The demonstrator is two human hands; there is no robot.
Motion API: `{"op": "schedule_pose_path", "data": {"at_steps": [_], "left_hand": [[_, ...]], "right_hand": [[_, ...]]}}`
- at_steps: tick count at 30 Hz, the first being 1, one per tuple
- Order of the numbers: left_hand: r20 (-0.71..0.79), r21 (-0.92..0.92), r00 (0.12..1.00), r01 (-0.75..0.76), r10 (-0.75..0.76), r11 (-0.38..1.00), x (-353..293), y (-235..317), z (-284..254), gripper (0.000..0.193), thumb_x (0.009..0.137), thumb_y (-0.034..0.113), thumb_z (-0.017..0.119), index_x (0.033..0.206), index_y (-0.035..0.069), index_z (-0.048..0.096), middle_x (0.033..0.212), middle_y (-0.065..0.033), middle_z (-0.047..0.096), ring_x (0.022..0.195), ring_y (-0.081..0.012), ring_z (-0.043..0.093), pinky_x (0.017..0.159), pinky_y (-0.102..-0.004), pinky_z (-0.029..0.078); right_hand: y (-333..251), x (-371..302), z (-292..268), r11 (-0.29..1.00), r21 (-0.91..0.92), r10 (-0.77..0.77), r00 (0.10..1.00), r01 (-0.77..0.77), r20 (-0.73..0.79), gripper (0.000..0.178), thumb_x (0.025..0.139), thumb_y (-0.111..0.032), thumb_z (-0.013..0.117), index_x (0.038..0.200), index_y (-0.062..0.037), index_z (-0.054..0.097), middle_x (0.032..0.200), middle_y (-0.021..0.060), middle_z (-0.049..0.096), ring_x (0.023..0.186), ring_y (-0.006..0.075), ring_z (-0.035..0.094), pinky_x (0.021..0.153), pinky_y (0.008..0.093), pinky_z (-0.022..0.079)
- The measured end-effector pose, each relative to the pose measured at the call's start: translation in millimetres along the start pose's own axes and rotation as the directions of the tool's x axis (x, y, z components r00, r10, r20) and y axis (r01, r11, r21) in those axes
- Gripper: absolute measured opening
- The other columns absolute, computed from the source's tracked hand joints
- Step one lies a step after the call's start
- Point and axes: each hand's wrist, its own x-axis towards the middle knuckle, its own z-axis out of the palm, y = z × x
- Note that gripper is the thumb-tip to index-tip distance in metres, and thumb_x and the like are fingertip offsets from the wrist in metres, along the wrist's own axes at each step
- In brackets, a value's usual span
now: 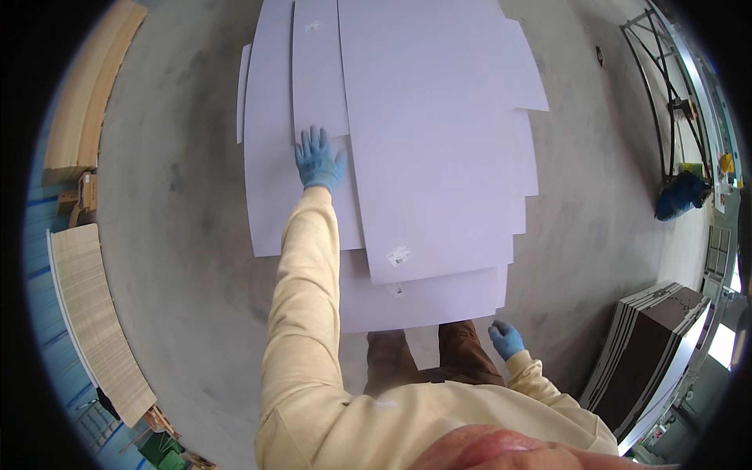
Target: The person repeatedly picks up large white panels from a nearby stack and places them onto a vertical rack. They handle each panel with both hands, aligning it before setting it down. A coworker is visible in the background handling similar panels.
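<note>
My left hand (318,162), in a blue glove, lies with spread fingers at the near end of a narrow white panel (319,78). Its fingertips overlap that panel's end, and its palm is over a wider white panel (286,200) underneath. To the right lies a large white panel (431,141) with a small label (399,256) near its front edge. Another white panel (439,305) sticks out below it, toward my legs. My right hand (507,338), also gloved in blue, hangs beside my right leg, apart from the panels, its fingers loosely bent with nothing visible in them.
Stacked light wooden boards (86,94) stand at the far left, with a beige slatted panel (102,313) nearer. A dark stack of boards (646,345) is at the right. Beyond it are a black metal frame (662,94) and a dark blue bag (680,196) on the concrete floor.
</note>
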Motion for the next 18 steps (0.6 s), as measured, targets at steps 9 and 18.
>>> {"op": "schedule_pose_path", "data": {"at_steps": [9, 18], "left_hand": [[0.008, 0.007, 0.989, -0.148, 0.148, 0.989, 10.9, -70.5, 39.8, 0.101, 0.093, 0.065, 0.057, 0.164, 0.001, 0.025, 0.17, -0.0182, 0.028, 0.159, -0.0347, 0.019, 0.131, -0.0478, 0.01], [0.003, -0.147, 0.991, -0.134, 0.136, 0.98, -233.4, -137.4, 16.4, 0.102, 0.091, 0.061, 0.065, 0.163, 0.002, 0.026, 0.169, -0.0226, 0.027, 0.156, -0.0398, 0.026, 0.127, -0.0537, 0.02]], "right_hand": [[-146.1, -17.7, 100.8, 0.99, 0.085, -0.129, 0.96, 0.111, 0.247, 0.051, 0.099, -0.039, 0.064, 0.137, -0.0056, 0.066, 0.137, 0.0191, 0.067, 0.128, 0.0335, 0.064, 0.107, 0.042, 0.05], [-217.0, 26.5, 118.6, 0.973, 0.134, -0.211, 0.959, 0.188, 0.191, 0.052, 0.097, -0.032, 0.068, 0.137, 0.0001, 0.064, 0.132, 0.0211, 0.07, 0.124, 0.0323, 0.067, 0.107, 0.0404, 0.051]]}}
